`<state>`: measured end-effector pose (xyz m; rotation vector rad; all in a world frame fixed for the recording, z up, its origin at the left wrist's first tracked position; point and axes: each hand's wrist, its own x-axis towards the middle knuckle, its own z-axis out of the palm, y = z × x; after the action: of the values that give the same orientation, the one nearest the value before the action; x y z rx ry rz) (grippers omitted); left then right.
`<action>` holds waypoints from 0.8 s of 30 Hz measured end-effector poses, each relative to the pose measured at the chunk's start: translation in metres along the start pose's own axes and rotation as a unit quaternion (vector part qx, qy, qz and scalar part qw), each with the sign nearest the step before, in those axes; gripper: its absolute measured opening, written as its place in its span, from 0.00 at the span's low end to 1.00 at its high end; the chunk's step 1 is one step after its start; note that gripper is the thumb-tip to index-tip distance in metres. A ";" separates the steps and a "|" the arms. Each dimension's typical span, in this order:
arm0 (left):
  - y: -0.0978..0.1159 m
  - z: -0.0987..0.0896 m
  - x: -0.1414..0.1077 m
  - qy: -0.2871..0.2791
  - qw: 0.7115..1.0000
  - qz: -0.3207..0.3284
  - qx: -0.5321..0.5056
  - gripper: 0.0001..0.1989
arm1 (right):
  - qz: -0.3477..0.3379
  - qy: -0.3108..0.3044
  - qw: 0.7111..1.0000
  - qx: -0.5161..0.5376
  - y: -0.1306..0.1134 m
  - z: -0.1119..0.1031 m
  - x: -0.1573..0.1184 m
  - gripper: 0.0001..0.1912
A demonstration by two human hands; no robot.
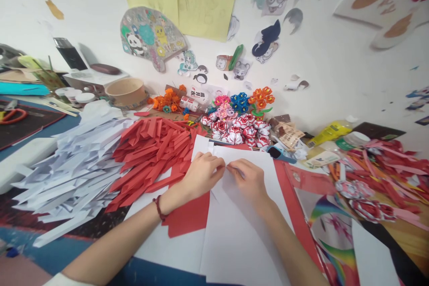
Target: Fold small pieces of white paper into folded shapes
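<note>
My left hand (204, 173) and my right hand (250, 181) hover close together over white paper sheets (241, 246), fingertips almost meeting. Both are closed in a pinch, but what is between the fingers is too small and hidden to name. A narrow white paper piece (211, 146) shows just behind my left hand. Under my left forearm lies red paper (189, 216). To the left are a heap of folded red paper strips (150, 156) and a larger heap of folded white paper strips (80, 165).
Red-and-white paper flowers (234, 132) cluster behind my hands, beside orange flowers (263, 98). A round tan container (125, 91) stands at back left, with orange-handled scissors (13, 115) farther left. Mixed paper strips (392, 165) and a yellow bottle (331, 132) lie on the right.
</note>
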<state>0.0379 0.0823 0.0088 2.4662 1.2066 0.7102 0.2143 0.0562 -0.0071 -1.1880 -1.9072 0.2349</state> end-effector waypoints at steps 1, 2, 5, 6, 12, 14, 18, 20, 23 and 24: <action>0.001 0.000 0.000 0.000 1.000 -0.005 0.000 0.08 | -0.014 0.009 1.000 -0.014 0.000 0.001 -0.001 0.10; 0.002 0.000 0.000 -0.001 1.000 -0.011 -0.002 0.07 | -0.027 0.019 0.999 -0.030 0.000 0.002 -0.002 0.11; 0.006 0.000 0.001 -0.001 0.999 -0.026 -0.022 0.05 | -0.061 0.052 0.994 -0.075 -0.003 0.004 -0.004 0.12; 0.006 0.000 0.001 -0.001 0.999 -0.029 -0.030 0.05 | -0.068 0.060 0.992 -0.085 -0.004 0.004 -0.005 0.13; 0.001 -0.001 0.002 -0.027 0.997 -0.053 -0.053 0.07 | -0.089 0.094 0.984 -0.118 -0.004 -0.007 -0.002 0.12; -0.003 -0.003 0.002 -0.027 0.997 -0.061 -0.043 0.07 | -0.083 0.111 0.983 -0.121 0.002 -0.016 0.001 0.10; -0.011 -0.009 0.002 0.013 0.996 -0.080 0.025 0.06 | -0.037 0.196 0.971 -0.133 0.016 -0.037 0.005 0.09; -0.014 -0.014 0.003 0.038 0.995 -0.092 0.023 0.07 | 0.013 0.246 0.960 -0.132 0.019 -0.043 0.006 0.08; -0.011 -0.017 0.003 0.069 0.995 -0.066 -0.023 0.08 | 0.056 0.197 0.977 -0.060 0.016 -0.040 0.006 0.08; -0.009 -0.016 0.003 0.084 0.994 -0.063 -0.022 0.09 | 0.070 0.177 0.981 -0.029 0.013 -0.037 0.005 0.08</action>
<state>0.0244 0.0909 0.0188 2.3100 1.3775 0.9141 0.2491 0.0576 0.0115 -1.3087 -1.5321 0.0378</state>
